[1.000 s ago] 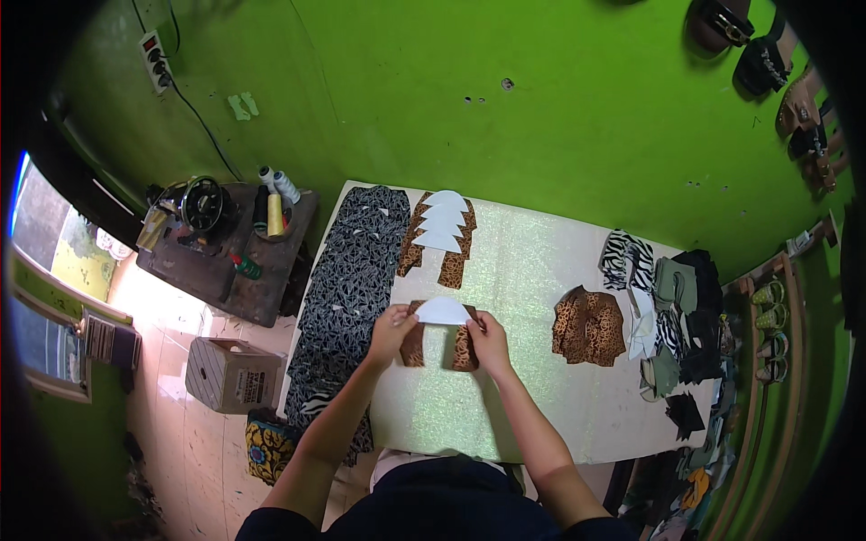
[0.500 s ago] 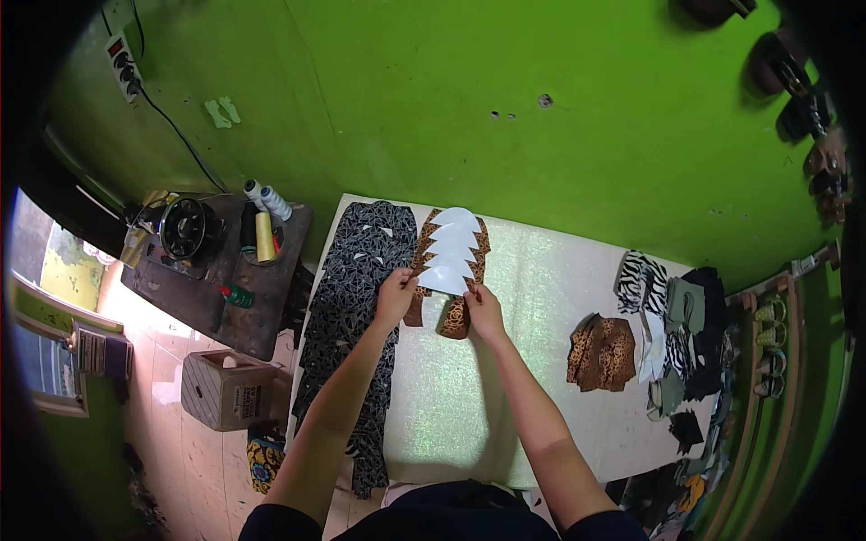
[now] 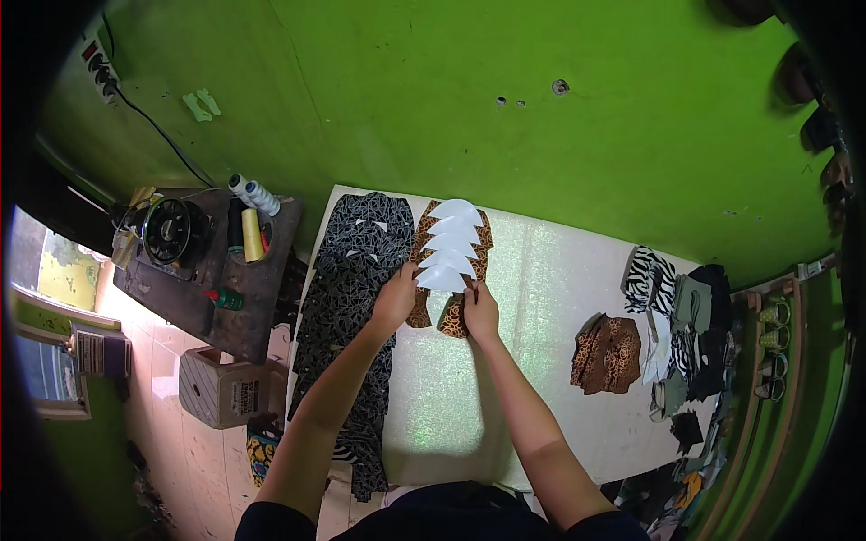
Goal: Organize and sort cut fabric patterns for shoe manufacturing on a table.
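Note:
Between my two hands is a white curved piece, its two lower corners pinched by the fingers. My left hand is closed at its left corner and my right hand at its right one. Beyond it, several more half-moon white pieces overlap in a column, lying on leopard-print pieces. Another leopard-print part shows below the held piece, beside my right fingers. Left of the column, black-and-grey patterned pieces overlap in a long strip, partly under my left forearm.
The pale table stands against a green wall. On its right lie a leopard-print stack, zebra-print pieces and grey-green pieces. A dark side table at left carries a machine with a black wheel and thread cones.
The held white piece has come down slightly closer over the leopard-print part, both hands staying at its corners. The view has shifted a little.

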Demonstrator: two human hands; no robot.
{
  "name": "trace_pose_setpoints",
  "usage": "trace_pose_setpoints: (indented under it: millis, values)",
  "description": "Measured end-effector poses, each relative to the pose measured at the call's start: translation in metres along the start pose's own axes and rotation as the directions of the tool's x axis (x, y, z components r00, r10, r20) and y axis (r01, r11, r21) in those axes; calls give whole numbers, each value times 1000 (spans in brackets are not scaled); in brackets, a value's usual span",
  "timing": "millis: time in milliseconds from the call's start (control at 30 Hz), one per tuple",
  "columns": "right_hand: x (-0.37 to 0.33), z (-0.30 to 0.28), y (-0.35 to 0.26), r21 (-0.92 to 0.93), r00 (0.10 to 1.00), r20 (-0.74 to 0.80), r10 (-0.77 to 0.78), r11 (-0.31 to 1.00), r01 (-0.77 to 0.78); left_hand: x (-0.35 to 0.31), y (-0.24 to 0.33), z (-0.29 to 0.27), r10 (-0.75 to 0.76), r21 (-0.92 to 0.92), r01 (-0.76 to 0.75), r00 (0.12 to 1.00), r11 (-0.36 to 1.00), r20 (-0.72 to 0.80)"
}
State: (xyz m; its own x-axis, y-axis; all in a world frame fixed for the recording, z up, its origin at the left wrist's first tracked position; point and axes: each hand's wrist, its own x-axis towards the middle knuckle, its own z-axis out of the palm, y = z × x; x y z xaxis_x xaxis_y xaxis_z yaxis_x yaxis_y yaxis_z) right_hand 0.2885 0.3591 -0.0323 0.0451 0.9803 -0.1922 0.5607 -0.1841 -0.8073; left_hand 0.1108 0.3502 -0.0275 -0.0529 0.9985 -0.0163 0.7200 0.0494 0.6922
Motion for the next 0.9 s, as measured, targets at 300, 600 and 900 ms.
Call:
trace_pose_setpoints:
  millis: [300,600,900]
  values:
    - [0,-2,0,53,993,-118,-2,999,8,1,19,0,-15,94,13,1000,995,12]
    - [-8,-6,-32,-304,988,-75,134,941,-151,-3,3,7,208,429,-179,978,885,-21]
    - [-33,-3,-13,-502,851,-37,-524,746,437,-19,17,12,403,582,-280,911,763,-91]
